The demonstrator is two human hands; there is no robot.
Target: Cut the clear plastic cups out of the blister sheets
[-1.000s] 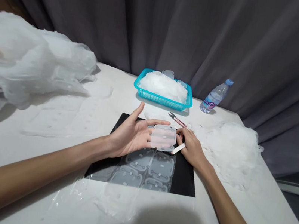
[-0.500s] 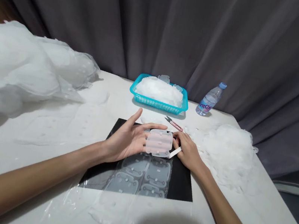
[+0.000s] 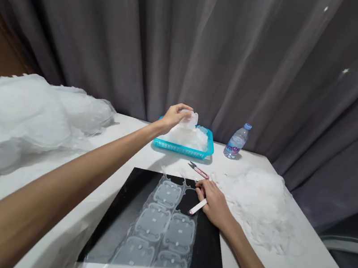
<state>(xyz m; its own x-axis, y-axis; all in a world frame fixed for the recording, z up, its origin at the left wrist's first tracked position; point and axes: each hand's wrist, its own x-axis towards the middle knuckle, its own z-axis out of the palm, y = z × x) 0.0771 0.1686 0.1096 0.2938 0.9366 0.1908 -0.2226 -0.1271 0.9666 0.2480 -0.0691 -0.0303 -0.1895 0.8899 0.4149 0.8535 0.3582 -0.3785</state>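
My left hand [image 3: 175, 117] pinches a small translucent plastic piece [image 3: 192, 119] over the turquoise basket [image 3: 185, 151]. Inside the basket is a white heap [image 3: 187, 138] of what look like similar pieces. My right hand [image 3: 216, 204] rests on the black board [image 3: 209, 252], its fingers closed around a slim white tool [image 3: 198, 206] whose dark tip points down and left. Beneath the tool tip lies a clear plastic sheet [image 3: 152, 221] with several rounded rectangular panels in two columns. A cut-out gap shows at the top of its right column.
Pink-handled thread snips [image 3: 199, 170] lie behind the board. A water bottle [image 3: 237, 141] stands right of the basket. Scrap film is heaped [image 3: 256, 200] on the right, and a large white pile of plastic sheets [image 3: 29, 115] covers the left. A grey curtain [image 3: 187, 40] hangs behind the table.
My left hand has carried the plastic piece from above the board to the basket, closing from spread fingers to a pinch. My right hand stays on the board with the tool. The view has tilted up.
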